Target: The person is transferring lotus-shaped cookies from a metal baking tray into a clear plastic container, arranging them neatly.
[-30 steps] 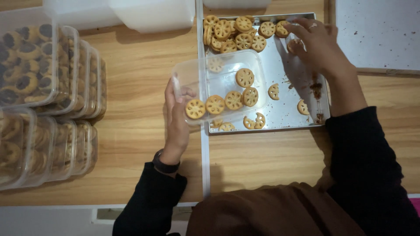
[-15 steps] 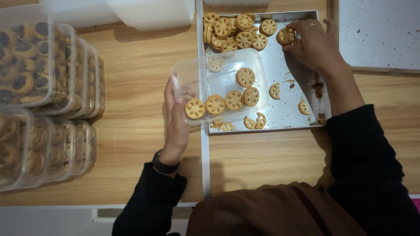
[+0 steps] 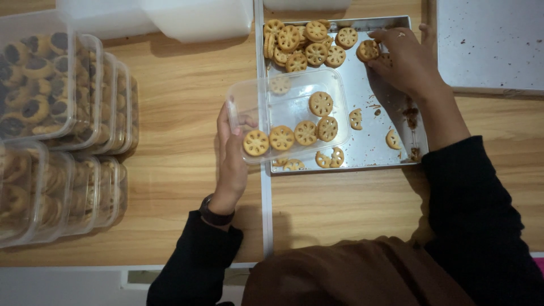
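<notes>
My left hand [image 3: 230, 153] grips the left edge of a clear plastic container [image 3: 258, 99] holding several round, wheel-patterned cookies [image 3: 281, 137]; the container hangs over the left side of a metal baking tray [image 3: 374, 136]. My right hand [image 3: 405, 59] is at the tray's far right corner, fingers closed on one wheel cookie [image 3: 368, 50]. A pile of the same cookies [image 3: 300, 42] lies at the tray's far end. Broken cookie pieces [image 3: 356, 118] and crumbs are scattered on the tray's near part.
Stacks of lidded clear containers [image 3: 56, 130] filled with cookies stand at the left on the wooden table [image 3: 175, 96]. White plastic lids or boxes [image 3: 170, 17] sit at the back. A second tray with crumbs [image 3: 490, 42] lies at the back right.
My right hand picked a cookie from the tray's far right corner and drew it slightly left. The container in my left hand shifted a little toward me.
</notes>
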